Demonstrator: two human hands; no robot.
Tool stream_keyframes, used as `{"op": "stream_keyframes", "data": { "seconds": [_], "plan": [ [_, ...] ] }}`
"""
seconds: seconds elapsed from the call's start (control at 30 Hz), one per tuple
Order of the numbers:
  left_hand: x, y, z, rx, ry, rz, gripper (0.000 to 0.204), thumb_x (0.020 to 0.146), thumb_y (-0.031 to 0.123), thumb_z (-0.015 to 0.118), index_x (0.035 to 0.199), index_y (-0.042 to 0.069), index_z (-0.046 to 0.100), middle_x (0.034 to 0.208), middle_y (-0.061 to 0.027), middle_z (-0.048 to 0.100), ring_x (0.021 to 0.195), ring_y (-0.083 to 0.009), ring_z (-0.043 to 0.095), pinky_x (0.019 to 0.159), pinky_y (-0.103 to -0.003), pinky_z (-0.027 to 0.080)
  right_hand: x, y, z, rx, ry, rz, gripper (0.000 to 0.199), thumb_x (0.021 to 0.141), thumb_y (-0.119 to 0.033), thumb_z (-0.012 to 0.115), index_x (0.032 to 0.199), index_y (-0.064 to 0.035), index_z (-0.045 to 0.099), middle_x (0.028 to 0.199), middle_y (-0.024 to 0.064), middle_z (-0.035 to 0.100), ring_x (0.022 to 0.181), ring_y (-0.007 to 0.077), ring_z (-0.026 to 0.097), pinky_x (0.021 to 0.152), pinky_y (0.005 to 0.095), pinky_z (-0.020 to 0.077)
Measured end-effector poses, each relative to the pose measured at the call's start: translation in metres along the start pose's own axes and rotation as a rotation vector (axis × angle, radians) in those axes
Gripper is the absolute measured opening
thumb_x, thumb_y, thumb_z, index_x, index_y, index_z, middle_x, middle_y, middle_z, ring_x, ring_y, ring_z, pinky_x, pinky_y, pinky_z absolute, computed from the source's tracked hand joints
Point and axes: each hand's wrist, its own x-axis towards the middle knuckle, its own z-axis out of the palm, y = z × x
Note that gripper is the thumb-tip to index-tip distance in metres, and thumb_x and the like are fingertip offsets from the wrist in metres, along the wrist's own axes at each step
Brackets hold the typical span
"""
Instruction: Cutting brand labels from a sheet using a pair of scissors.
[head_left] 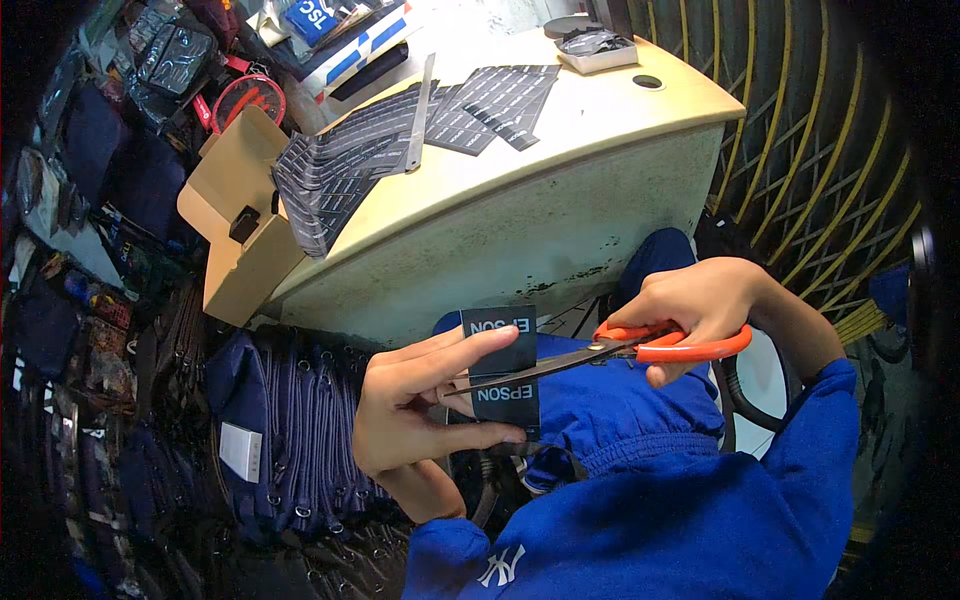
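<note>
The left hand (pixel 400 405) has a black strip (pixel 508 395) pinched between its forefinger and thumb, the fingertips spread well apart along it. The strip's long axis runs from the thumb, nearest the person's body, outward past the forefinger toward the table (pixel 640 100); its far end sticks out just beyond that finger. Two pale-printed blocks lie one after the other along it.

The right hand (pixel 715 300) is closed around the orange handles of the scissors (pixel 598 349), fingers and thumb through the loops. Their long axis lies nearly square to the strip, blades pointing left from this grip and slightly toward the body, crossing between the two blocks, tips close to the left hand's fingers. Whether the strip lies between the blades, I cannot tell.

Beyond both grips, patterned dark sheets (pixel 490 105) and a metal ruler (pixel 421 115) lie on the table; farther left of the left hand stands an open cardboard box (pixel 240 275).
</note>
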Motion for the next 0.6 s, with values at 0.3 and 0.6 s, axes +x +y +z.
{"op": "stream_keyframes", "data": {
  "seconds": [0.3, 0.6],
  "plan": [
    [-0.0009, -0.0049, 0.0026, -0.007, 0.031, 0.031, 0.072, 0.05, 0.0, 0.084, 0.117, -0.004, 0.057, 0.109, -0.0191, 0.062, 0.09, -0.0098, 0.06, 0.075, -0.02, 0.046, 0.0001, 0.0012, 0.0005, 0.013, -0.007, 0.011, 0.046, 0.083, -0.033, 0.064, 0.104, 0.0075, 0.054, 0.057, 0.0076, 0.054, 0.046, 0.0132, 0.047, 0.043, 0.0282, 0.0357],
    [0.0016, 0.0002, 0.0019, 0.051, 0.038, 0.029, 0.072, 0.05, 0.005, 0.085, 0.116, -0.003, 0.058, 0.095, -0.0144, 0.066, 0.08, -0.0079, 0.059, 0.07, -0.019, 0.044, -0.0012, -0.0017, 0.0016, 0.039, 0.005, 0.013, 0.045, 0.083, -0.036, 0.065, 0.094, 0.0069, 0.056, 0.053, 0.0072, 0.048, 0.044, 0.0129, 0.042, 0.042, 0.0294, 0.0324]
  ]
}}
